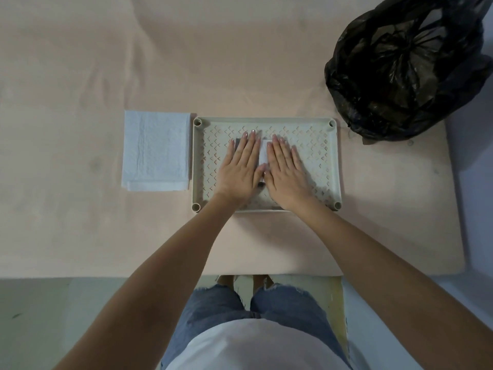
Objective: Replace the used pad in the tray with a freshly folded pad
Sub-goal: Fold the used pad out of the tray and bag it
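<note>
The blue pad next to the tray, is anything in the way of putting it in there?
Yes. Both hands, the left hand and right hand, lie flat in the tray on a small white folded pad. The blue pad lies just outside the tray's left wall; only that low wall stands between.

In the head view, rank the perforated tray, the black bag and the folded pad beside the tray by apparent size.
1. Black plastic rubbish bag, partly cut off by the frame edge, so its lead is unsure.
2. Pale perforated rectangular plastic tray, close to it.
3. White folded pad left of the tray.
</note>
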